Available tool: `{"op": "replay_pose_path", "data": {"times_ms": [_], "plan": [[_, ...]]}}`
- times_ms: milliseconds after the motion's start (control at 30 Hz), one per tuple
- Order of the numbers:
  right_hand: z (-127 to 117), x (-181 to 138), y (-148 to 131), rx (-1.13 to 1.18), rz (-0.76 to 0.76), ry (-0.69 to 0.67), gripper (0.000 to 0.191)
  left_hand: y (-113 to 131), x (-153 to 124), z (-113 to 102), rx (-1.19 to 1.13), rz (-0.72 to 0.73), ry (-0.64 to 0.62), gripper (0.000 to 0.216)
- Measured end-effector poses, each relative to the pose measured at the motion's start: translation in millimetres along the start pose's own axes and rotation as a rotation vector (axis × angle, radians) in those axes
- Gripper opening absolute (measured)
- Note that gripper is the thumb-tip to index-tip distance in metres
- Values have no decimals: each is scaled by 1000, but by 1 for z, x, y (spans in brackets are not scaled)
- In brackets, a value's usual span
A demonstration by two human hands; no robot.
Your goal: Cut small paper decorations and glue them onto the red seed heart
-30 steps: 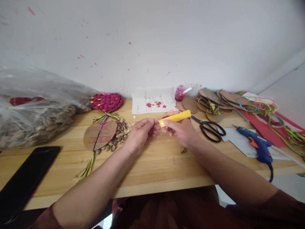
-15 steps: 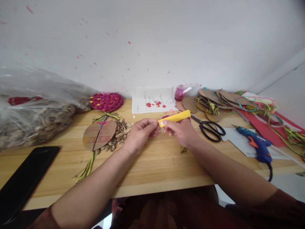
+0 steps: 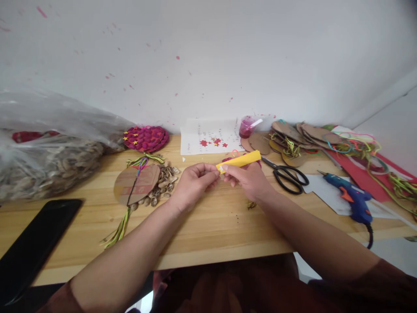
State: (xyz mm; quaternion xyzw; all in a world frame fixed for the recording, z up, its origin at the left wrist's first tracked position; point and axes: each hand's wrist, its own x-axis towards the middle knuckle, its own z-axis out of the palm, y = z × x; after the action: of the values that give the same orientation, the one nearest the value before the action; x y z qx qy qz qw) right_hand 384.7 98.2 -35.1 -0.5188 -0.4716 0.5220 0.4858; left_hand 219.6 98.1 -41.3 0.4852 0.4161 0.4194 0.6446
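My right hand (image 3: 248, 178) pinches a folded yellow paper strip (image 3: 240, 161) at its left end, just above the wooden table (image 3: 208, 221). The strip slants up to the right. My left hand (image 3: 194, 181) is closed, fingertips pinched together right at the strip's left end; whatever small thing they hold is too tiny to make out. Both hands meet at the middle of the table. Just left of my left hand lie a brown cardboard disc (image 3: 136, 184) with coloured strings and a small heap of shells (image 3: 163, 184).
Black scissors (image 3: 286, 176) and a blue glue gun (image 3: 353, 198) lie to the right, beside cardboard shapes with coloured cords (image 3: 299, 139). A white sheet with red stars (image 3: 210, 137) and a small pink jar (image 3: 246, 127) stand behind. Left: a plastic bag of shells (image 3: 48, 152), a red woven disc (image 3: 146, 138), a black phone (image 3: 31, 245).
Almost nothing has moved. My left fingertips have closed in slightly against the left end of the yellow strip.
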Motion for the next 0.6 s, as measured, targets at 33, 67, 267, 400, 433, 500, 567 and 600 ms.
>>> {"op": "replay_pose_path", "data": {"times_ms": [33, 67, 267, 400, 433, 500, 567, 600], "plan": [[0, 0, 0, 1, 1, 2, 13, 0, 0, 0, 0, -2, 3, 21], [0, 0, 0, 1, -1, 2, 13, 0, 0, 0, 1, -5, 5, 21], [0, 1, 0, 14, -17, -10, 14, 0, 1, 1, -1, -5, 2, 22], [1, 0, -1, 9, -15, -18, 14, 4, -1, 2, -1, -9, 23, 27], [1, 0, -1, 12, -14, -21, 14, 4, -1, 3, -2, -7, 30, 27], [1, -1, -2, 28, -5, -27, 15, 5, -2, 3, -5, -3, 36, 28], [1, -1, -2, 59, 9, -34, 17, 5, -1, 3, -5, -3, 35, 27], [1, -1, -1, 81, 17, -39, 18, 5, -1, 3, -5, -4, 35, 27]]}}
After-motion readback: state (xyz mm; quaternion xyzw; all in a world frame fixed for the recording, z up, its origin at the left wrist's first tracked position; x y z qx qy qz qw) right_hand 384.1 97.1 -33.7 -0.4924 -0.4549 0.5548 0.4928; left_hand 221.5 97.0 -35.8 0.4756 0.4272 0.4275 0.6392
